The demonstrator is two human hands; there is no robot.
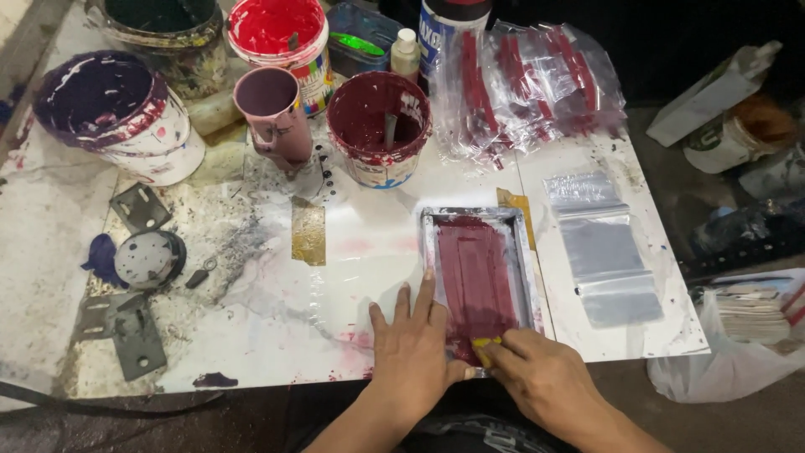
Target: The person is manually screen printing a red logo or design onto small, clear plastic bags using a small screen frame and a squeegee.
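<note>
Two hands meet at the near end of a small printing frame (pixel 478 273) that lies flat on our paint-stained table (pixel 251 335), its long axis running away from us toward the open pot of dark red paint (pixel 379 126). Our left hand (pixel 412 348) lies flat, fingers spread, along the frame's left rail and near corner, pressing down on it rather than closing around anything. Our right hand (pixel 545 377) is pinched shut on a small yellow scraper (pixel 484 348), which touches the wet red at the frame's near edge (only a sliver of it shows between the fingers, so we cannot tell its width or shape). From that grip the inked field stretches straight ahead, and the right hand is the nearer one to it. Clear plastic bags (pixel 604 252) lie just to the right of the frame, apart from it. Whether anything sits beneath the mesh is hidden by the ink, and both our forearms are cut off at the picture's lower edge.
</note>
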